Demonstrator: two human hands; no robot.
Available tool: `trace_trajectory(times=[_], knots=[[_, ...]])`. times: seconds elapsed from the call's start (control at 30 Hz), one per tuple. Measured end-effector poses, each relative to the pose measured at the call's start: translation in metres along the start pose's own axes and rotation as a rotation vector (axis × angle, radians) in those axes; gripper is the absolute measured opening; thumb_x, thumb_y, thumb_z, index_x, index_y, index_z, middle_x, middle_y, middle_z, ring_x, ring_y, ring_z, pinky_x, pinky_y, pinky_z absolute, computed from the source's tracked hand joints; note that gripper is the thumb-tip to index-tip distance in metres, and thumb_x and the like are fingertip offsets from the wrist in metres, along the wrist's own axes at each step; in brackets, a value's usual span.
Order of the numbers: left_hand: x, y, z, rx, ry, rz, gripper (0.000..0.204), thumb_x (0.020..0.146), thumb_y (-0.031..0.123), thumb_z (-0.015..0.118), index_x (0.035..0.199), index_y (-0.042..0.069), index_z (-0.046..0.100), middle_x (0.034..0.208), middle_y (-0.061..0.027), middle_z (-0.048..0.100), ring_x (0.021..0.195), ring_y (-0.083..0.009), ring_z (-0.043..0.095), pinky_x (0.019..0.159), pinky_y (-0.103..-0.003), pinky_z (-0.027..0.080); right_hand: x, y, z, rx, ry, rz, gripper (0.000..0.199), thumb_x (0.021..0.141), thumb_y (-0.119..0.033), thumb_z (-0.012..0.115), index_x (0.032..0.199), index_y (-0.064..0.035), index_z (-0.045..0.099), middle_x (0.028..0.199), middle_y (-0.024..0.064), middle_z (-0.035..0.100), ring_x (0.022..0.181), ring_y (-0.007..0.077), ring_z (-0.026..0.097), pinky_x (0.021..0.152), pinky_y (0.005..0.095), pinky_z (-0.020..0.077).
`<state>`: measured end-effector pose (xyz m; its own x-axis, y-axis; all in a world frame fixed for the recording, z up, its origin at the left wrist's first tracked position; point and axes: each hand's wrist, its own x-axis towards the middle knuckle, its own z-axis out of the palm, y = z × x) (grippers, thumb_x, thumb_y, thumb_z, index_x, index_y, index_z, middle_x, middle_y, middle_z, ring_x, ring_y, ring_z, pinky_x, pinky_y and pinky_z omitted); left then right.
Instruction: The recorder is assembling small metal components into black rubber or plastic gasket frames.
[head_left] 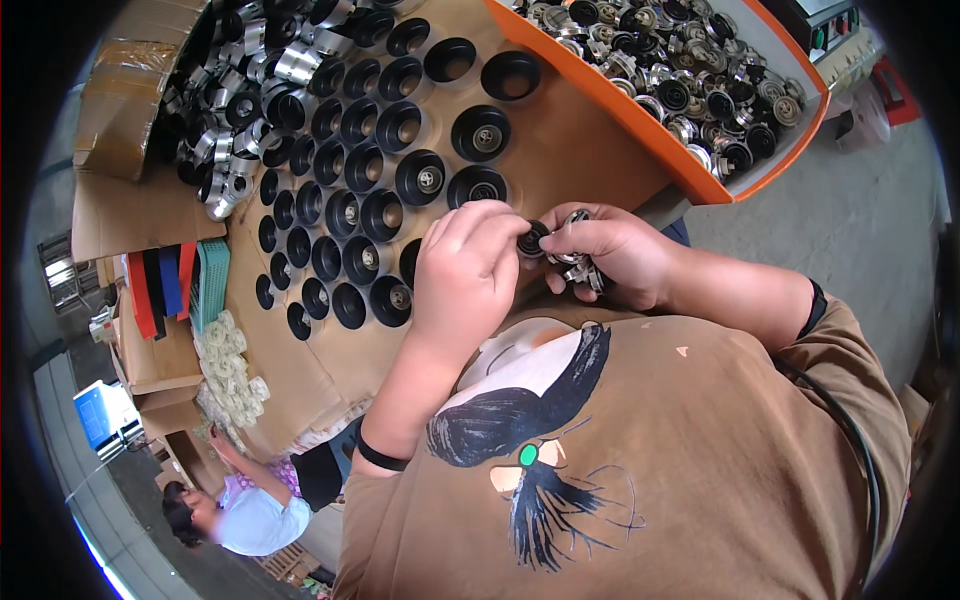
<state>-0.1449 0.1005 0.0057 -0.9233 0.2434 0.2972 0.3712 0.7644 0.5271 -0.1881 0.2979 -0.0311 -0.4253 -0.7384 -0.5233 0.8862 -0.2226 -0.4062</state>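
My left hand (465, 265) is closed, its fingertips pinching a small round black part (532, 240) at the table's near edge. Beside it, my right hand (635, 262) curls around several small silver metal fittings (578, 268), and its thumb touches the black part too. Just beyond my hands stand rows of round cups, black inside and silver outside. A cup (478, 186) closest to my left fingers has a round insert in its bottom, and so does another cup (420, 178) near it. Other cups (510, 76) show a bare brown opening.
An orange-rimmed bin (620, 110) full of small round fittings (680, 80) sits at the far right. Silver rings (240, 110) are heaped at the far left by a cardboard box (125, 110). Pale bundles (228, 365) lie at the left edge, near another person (260, 515).
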Motion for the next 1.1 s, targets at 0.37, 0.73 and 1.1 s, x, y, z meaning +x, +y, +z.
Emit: trace_trajectory(times=[0.37,0.73,1.1], knots=[[-0.011,-0.003,-0.017,-1.030,0.078,-0.682,0.017,0.097,0.007,0.060,0.103,-0.005,0.070,0.096,-0.0120,0.071,0.081,-0.0208,0.066,0.073,-0.032,0.053,-0.007,-0.002,0.006,-0.121,-0.012,-0.068,0.021,0.092,-0.014,0.066,0.109,-0.0046,0.060,0.096,0.0089,0.067,0.073,0.0162,0.066,0.048,0.0244,0.0460],[0.010,-0.051,-0.064,-0.375,0.264,-0.636,0.015,0.096,0.009,0.065,0.101,-0.003,0.074,0.087,-0.0034,0.073,0.074,-0.0067,0.062,0.067,-0.023,0.049,-0.003,-0.004,-0.013,-0.109,-0.005,-0.076,0.029,0.092,-0.029,0.048,0.107,-0.0060,0.058,0.095,0.0125,0.066,0.068,0.0217,0.066,0.045,0.0274,0.0457],[0.039,-0.148,-0.067,0.519,-0.066,-0.392,0.014,0.085,0.018,0.070,0.093,0.009,0.077,0.096,-0.0124,0.073,0.091,-0.0348,0.069,0.082,-0.044,0.055,-0.014,-0.007,-0.001,-0.209,-0.045,-0.121,0.029,0.098,-0.035,0.065,0.104,-0.0068,0.062,0.084,0.0031,0.064,0.065,0.0132,0.063,0.048,0.0248,0.0437]])
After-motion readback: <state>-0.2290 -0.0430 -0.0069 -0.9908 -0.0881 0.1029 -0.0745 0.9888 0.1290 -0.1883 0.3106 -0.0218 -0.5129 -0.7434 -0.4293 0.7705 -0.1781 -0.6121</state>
